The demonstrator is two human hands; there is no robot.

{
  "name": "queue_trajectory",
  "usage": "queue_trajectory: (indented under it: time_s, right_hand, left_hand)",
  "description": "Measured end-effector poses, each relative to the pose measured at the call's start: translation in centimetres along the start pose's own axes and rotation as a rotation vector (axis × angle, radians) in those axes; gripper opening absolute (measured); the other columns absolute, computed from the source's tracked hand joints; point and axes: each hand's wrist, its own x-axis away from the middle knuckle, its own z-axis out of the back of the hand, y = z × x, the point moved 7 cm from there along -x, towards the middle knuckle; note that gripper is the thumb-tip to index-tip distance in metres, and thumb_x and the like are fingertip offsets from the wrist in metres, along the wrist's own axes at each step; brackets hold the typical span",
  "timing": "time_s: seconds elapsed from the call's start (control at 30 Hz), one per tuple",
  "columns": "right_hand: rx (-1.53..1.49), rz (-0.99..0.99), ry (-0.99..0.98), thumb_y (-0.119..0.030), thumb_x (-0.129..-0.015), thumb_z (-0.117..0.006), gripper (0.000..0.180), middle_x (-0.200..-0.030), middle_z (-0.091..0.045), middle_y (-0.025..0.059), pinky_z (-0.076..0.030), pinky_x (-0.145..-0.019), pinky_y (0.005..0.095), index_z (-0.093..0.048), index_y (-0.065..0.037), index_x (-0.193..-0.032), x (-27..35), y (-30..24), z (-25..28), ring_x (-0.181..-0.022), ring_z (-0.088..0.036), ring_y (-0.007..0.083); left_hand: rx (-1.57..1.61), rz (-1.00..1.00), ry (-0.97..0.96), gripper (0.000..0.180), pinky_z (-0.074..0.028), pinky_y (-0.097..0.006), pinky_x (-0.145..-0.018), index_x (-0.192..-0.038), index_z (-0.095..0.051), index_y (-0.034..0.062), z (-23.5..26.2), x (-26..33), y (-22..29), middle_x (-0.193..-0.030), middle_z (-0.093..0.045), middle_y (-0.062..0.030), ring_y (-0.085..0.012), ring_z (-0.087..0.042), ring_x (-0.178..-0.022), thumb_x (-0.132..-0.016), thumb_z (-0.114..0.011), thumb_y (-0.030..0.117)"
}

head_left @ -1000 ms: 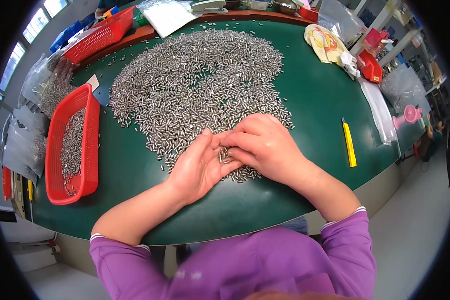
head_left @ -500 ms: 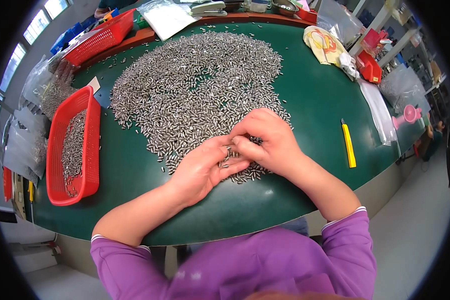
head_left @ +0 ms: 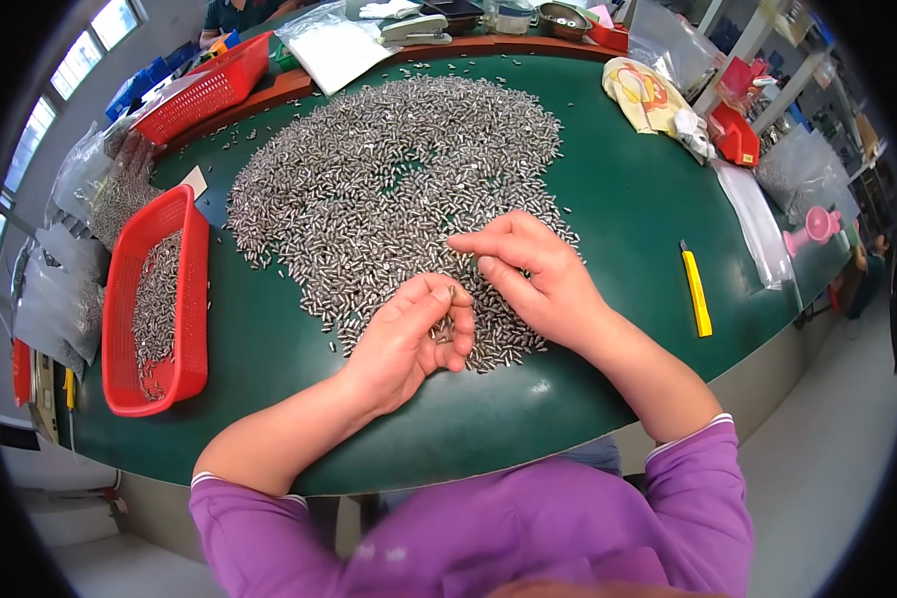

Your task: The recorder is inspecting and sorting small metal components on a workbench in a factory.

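A broad pile of small silvery metal pins (head_left: 319, 199) is spread over the green tabletop (head_left: 628, 229). At the pile's near edge, my left hand (head_left: 394, 344) is curled with its palm turned up. Its thumb and forefinger pinch one short metal pin, and a few more seem to lie inside the bent fingers. My right hand (head_left: 543, 284) hovers over the pile just right of it, apart from the left. Its forefinger points left and the thumb stands off below, with nothing visible between them. The other right fingers are folded and partly hidden.
To the left stands a red plastic basket (head_left: 195, 319) with more pins inside. Bulging clear bags (head_left: 55, 299) sit beyond it. A yellow utility knife (head_left: 697, 294) lies at the right. A second red basket (head_left: 194, 105), white sheets (head_left: 339, 55) and a patterned cloth (head_left: 648, 95) are farther back.
My hands have drawn apart: the right fingers have lifted off the left palm, and the left fingers have curled up into a pinch on a pin.
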Motion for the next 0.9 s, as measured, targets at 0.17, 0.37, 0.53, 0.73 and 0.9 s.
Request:
queue_trajectory:
  time_s: [0.17, 0.37, 0.53, 0.73, 0.9]
  right_hand:
    - [-0.226, -0.14, 0.055, -0.004, -0.084, -0.064, 0.025, -0.093, -0.063, 0.0058, -0.052, -0.074, 0.027, -0.066, -0.006, -0.108, 0.1, 0.9, -0.1, -0.087, -0.063, 0.0154]
    - [-0.406, -0.238, -0.119, -0.006, -0.079, -0.071, 0.019, -0.096, -0.062, 0.0054, -0.051, -0.076, 0.0266, -0.068, -0.006, -0.098, 0.3, 1.6, -0.8, -0.088, -0.062, 0.0125]
    - [-0.378, -0.22, -0.162, -0.006, -0.078, -0.073, 0.012, -0.099, -0.062, 0.004, -0.047, -0.086, 0.0299, -0.074, -0.008, -0.09, 0.2, 1.0, -1.0, -0.098, -0.058, 0.0152]
    - [-0.069, -0.171, -0.04, -0.009, -0.09, -0.058, 0.022, -0.108, -0.062, 0.0083, -0.047, -0.088, 0.0319, -0.068, -0.008, -0.109, -0.4, 2.9, 0.4, -0.103, -0.058, 0.0202]
    - [0.367, -0.116, 0.049, -0.011, -0.084, -0.059, 0.033, -0.115, -0.06, 0.0111, -0.044, -0.095, 0.0394, -0.062, -0.01, -0.117, -0.5, 5.8, 1.2, -0.108, -0.055, 0.0295]
  left_hand:
    - [0.004, -0.01, -0.007, 0.019, -0.048, -0.027, -0.06, -0.104, -0.052, 0.0077, 0.2, 0.1, 0.0, -0.089, -0.056, -0.005, -0.0146, -0.057, -0.074, -0.101, -0.043, 0.024]
    - [-0.008, -0.009, 0.036, 0.021, -0.048, -0.027, -0.061, -0.113, -0.047, 0.0056, -0.2, -0.1, 0.4, -0.092, -0.057, -0.0057, -0.014, -0.055, -0.074, -0.1, -0.043, 0.021]
    - [-0.013, -0.013, -0.013, 0.023, -0.043, -0.023, -0.056, -0.116, -0.046, 0.0064, 0.1, 0.0, 0.1, -0.092, -0.057, -0.0035, -0.0087, -0.052, -0.071, -0.098, -0.052, 0.02]
    - [0.023, 0.031, 0.028, 0.013, -0.031, -0.021, -0.047, -0.098, -0.049, 0.0077, -0.3, 0.1, 0.1, -0.084, -0.052, -0.0042, -0.0104, -0.042, -0.06, -0.098, -0.042, 0.019]
    - [0.113, 0.015, -0.033, 0.018, -0.028, -0.021, -0.043, -0.094, -0.046, 0.0059, 0.3, -0.2, 0.1, -0.08, -0.051, -0.0052, -0.0094, -0.037, -0.054, -0.099, -0.036, 0.02]
